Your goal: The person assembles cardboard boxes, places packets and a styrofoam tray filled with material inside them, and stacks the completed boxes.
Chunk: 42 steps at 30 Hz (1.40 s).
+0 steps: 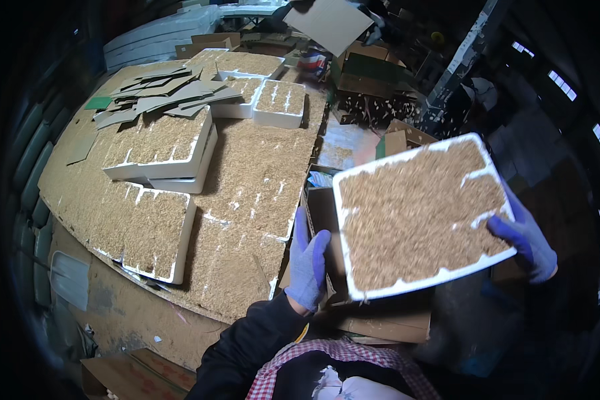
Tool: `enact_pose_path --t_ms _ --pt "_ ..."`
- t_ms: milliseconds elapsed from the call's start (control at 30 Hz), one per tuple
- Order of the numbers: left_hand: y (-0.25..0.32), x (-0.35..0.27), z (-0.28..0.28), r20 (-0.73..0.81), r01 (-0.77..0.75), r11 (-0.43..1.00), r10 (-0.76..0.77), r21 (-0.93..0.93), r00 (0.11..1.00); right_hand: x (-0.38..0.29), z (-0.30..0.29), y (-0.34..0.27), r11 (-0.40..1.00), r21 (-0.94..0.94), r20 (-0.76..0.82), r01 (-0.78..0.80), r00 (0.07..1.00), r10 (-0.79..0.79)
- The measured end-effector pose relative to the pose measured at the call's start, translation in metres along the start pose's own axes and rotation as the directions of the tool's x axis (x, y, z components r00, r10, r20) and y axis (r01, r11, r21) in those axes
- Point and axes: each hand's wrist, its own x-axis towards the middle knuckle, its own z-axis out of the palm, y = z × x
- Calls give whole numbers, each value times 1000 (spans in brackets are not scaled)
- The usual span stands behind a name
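A white foam tray (425,220) full of loose tan husks or shavings hangs tilted in the air at the right, slightly blurred. My right hand (527,240), in a purple-grey glove, grips its right rim with the thumb over the top. My left hand (307,260), gloved alike, is just left of the tray with thumb and fingers apart. It is beside the rim of an open cardboard box (322,220), partly hidden under the tray; whether it touches the box I cannot tell. Loose flakes (380,112) fly through the air beyond the tray.
A wide table (260,165) covered with husks lies left, bearing a stack of foam trays (155,145), a near tray (155,230) and small trays (280,102). Cardboard pieces (165,92) top the stack. A post (460,50) stands behind; a white scoop (70,280) is lower left.
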Motion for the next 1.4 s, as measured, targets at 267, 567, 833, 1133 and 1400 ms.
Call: enact_pose_path --t_ms 267,567,833,1133,1400 --pt "26 -21 -18 118 33 950 -73 312 990 11 34 114 382 -924 203 -1 846 493" --pt "27 -20 -39 363 -217 778 -15 590 932 274 117 144 342 -818 480 463 876 -38" --pt "102 169 -158 289 -315 -56 571 948 768 311 160 208 8 -883 466 469 877 114" --pt "239 379 -289 -58 474 -549 610 688 791 297 129 154 365 -897 252 250 967 -43" --pt "242 349 -267 529 6 -920 230 391 817 275 112 114 666 -705 256 242 963 -79"
